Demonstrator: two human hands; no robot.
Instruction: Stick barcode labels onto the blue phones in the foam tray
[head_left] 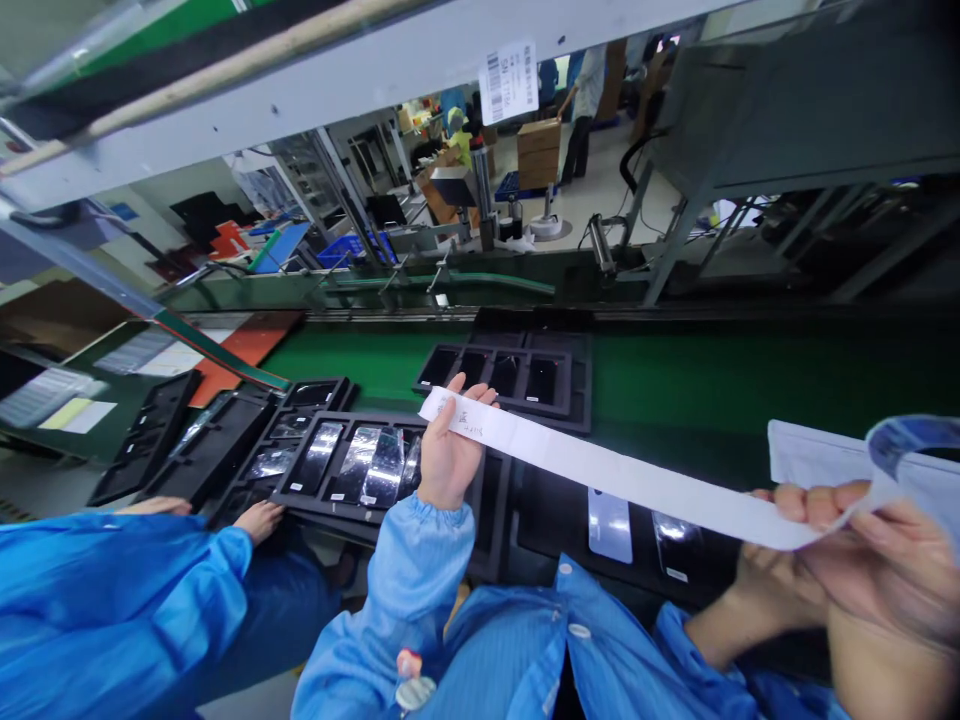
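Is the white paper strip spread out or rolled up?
Spread: the white paper strip runs from the left hand to the right hand.

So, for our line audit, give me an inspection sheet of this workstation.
Surface: green conveyor belt.
Job's things: handwritten white paper strip; black trays of glossy phone-sized panels.
Clutter: papers on a side bench.
Hands: left hand holds the strip's end; right hand holds its other end. A co-worker's hand touches a tray.
Cables: dark cable beyond the belt.
Surroundings: cardboard boxes, other workers.
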